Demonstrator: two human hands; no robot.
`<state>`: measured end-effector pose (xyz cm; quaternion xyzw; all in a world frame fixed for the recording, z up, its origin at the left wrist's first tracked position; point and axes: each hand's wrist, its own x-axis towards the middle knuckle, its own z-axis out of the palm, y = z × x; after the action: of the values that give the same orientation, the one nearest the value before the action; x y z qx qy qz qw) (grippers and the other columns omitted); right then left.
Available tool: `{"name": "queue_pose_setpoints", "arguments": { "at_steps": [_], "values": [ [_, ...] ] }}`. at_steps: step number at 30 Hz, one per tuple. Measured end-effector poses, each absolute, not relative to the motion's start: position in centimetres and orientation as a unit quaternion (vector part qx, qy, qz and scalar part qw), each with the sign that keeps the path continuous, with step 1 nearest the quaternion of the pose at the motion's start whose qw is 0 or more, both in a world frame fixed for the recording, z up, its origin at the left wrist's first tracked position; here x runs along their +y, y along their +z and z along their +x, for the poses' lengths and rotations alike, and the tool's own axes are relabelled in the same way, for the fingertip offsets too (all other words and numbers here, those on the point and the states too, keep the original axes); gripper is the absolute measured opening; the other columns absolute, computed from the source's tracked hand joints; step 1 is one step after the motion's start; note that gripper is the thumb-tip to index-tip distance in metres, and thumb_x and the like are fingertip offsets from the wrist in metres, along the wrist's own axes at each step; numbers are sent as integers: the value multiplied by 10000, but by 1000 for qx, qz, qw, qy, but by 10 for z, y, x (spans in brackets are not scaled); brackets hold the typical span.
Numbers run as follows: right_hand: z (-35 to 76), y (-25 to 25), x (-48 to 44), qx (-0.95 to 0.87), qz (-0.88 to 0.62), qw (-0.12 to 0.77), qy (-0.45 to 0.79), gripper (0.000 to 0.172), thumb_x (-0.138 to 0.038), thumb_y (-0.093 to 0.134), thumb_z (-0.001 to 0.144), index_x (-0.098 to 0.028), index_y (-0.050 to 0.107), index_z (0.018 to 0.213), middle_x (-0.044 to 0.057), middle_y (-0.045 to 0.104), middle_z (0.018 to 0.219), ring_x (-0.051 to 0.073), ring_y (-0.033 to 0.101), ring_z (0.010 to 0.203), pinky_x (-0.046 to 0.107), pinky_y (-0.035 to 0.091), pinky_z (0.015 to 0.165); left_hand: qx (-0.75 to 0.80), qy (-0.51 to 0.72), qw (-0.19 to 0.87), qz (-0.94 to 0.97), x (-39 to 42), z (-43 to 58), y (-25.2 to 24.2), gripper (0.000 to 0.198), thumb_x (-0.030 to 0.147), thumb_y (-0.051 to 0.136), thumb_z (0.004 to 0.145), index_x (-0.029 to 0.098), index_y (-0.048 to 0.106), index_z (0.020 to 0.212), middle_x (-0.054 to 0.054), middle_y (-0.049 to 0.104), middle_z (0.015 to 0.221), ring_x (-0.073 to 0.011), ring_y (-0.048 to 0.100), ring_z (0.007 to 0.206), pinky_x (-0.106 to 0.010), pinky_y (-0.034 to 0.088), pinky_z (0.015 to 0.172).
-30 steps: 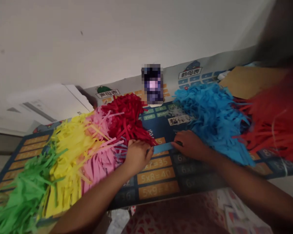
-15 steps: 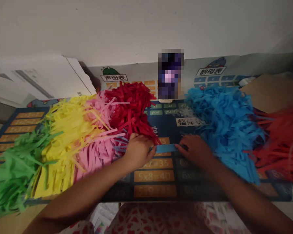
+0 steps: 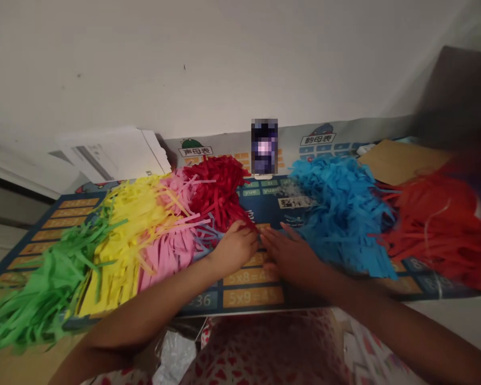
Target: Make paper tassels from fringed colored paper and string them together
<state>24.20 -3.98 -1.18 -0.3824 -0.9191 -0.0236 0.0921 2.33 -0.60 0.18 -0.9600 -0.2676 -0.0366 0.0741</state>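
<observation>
The curled left hand (image 3: 235, 249) touches the long dark red paper strips (image 3: 216, 192), can't tell if it pinches, and the spread-open right hand (image 3: 292, 260) lies just beside it.

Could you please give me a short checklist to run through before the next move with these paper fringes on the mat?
1. Right hand open on the mat, nothing visibly held: ok.
2. Left hand free of paper: cannot tell; its fingers curl at the edge of the dark red fringe.
3. Hands apart: cannot tell; their fingertips are very close.
4. Blue fringe lying on the mat: ok.
5. Green fringe within the mat's edge: not ok; its strips spill past the lower left edge.
</observation>
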Motion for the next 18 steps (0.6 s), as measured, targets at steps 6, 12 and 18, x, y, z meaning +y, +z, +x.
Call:
{"name": "queue_pose_setpoints", "arguments": {
  "at_steps": [6, 12, 18],
  "values": [
    [285, -6, -40, -898, -436, 49, -43, 394, -376, 514, 960, -128, 593, 1256, 157, 566, 1332, 273, 495, 1243, 507, 205, 1110, -285, -45, 65, -955, -18, 14, 8, 152, 157, 495, 921, 174, 632, 986, -28, 654, 882, -199, 568, 850, -479, 257, 991],
    [265, 11, -17, -935, -351, 13, -43, 194, -193, 514, 929, -166, 705, 939, 106, 698, 919, 231, 597, 880, 389, 330, 824, -314, 2, 65, -947, -9, 35, 21, 225, 221, 507, 875, 160, 660, 723, -68, 646, 723, -195, 560, 652, -533, 297, 915],
    [253, 2, -5, -948, -311, 4, -62, 219, -84, 476, 880, -131, 677, 807, 87, 651, 752, 201, 555, 712, 404, 273, 838, -334, 11, 79, -939, -7, 39, 15, 192, 163, 498, 861, 142, 680, 801, -86, 663, 779, -226, 586, 720, -566, 270, 952]
  ]
}}
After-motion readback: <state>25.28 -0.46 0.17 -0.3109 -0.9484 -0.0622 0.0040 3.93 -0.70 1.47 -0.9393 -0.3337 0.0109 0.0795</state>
